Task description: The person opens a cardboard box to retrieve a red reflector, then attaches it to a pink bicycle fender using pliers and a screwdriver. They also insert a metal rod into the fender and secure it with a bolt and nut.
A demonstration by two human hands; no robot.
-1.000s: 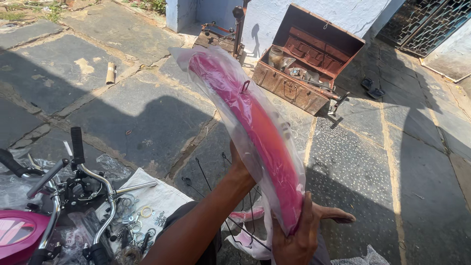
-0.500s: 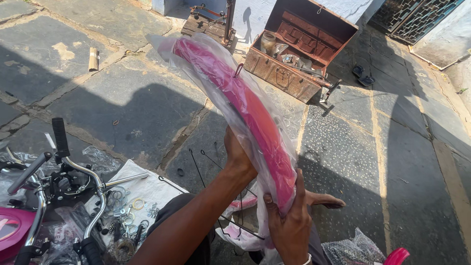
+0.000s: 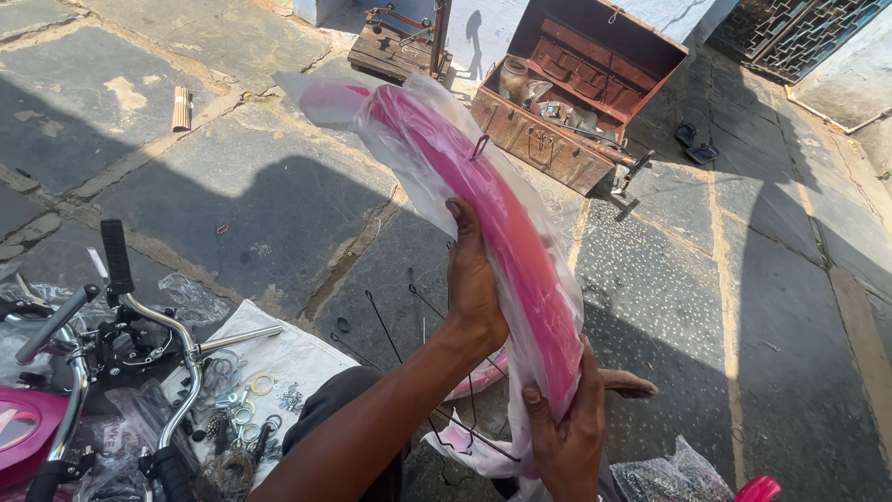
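I see a long curved pink mudguard (image 3: pixel 502 232) wrapped in a clear plastic bag (image 3: pixel 409 130), held up in the air above the stone paving (image 3: pixel 269 195), its far end pointing away toward the top left and its near end low in front of me. My left hand (image 3: pixel 474 284) is closed round the guard's left edge about midway along, thumb side up, fingers pressed into the plastic. My right hand (image 3: pixel 567 432) is clamped on the lower end, fingers curled over the bag from beneath. The two hands sit apart along the guard, left higher, right nearer to me.

Under the guard, loose thin spokes (image 3: pixel 400 325) lie on the paving, and another pink part (image 3: pixel 483 376) shows just behind my left wrist. To my lower left a white cloth (image 3: pixel 288 353) carries washers and rings (image 3: pixel 246 386), and beside it stands a bicycle handlebar (image 3: pixel 139 316) with black grips and a brake lever, over a pink frame piece (image 3: pixel 23 432). Far ahead an open rusty metal toolbox (image 3: pixel 576 102) holds jars and tools, with a wooden stand (image 3: pixel 400 46) to its left. A small bundle of sticks (image 3: pixel 181 107) lies on the sunlit slabs at upper left, and a pair of sandals (image 3: pixel 695 144) sits right of the toolbox
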